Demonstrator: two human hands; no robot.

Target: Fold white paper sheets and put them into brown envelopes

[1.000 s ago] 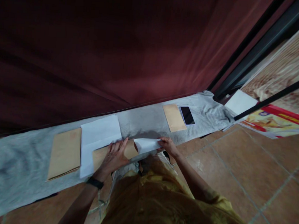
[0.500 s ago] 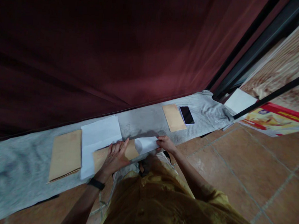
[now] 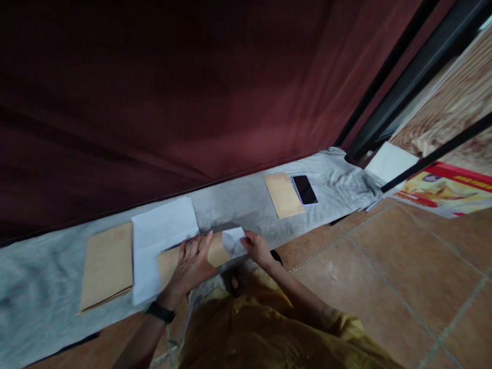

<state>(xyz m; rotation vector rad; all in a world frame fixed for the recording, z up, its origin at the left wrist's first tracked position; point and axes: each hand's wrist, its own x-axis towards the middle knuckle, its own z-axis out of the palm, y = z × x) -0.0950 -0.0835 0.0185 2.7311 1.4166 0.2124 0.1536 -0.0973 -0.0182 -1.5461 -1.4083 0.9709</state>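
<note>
My left hand (image 3: 192, 266) lies flat with spread fingers on a brown paper envelope (image 3: 218, 252), pressing it against the cloth-covered surface. At the envelope's right end, my right hand (image 3: 259, 249) pinches the end of a folded white sheet of paper (image 3: 237, 240). Part of that sheet sits inside the envelope's mouth and the rest sticks out. White paper sheets (image 3: 165, 219) lie just behind and left of my left hand, partly under the envelope. Further left rests a stack of brown envelopes (image 3: 108, 265).
To the right on the grey cloth (image 3: 232, 197) lie a single brown envelope (image 3: 284, 195) and a phone (image 3: 305, 190). A dark red curtain (image 3: 193, 91) hangs behind. A black bar (image 3: 451, 145) and a red-and-yellow printed box (image 3: 451, 190) stand at the right, above the tiled floor.
My right hand has moved left toward the envelope, and less of the white sheet now sticks out. My left hand stays on the envelope. The view has shifted slightly.
</note>
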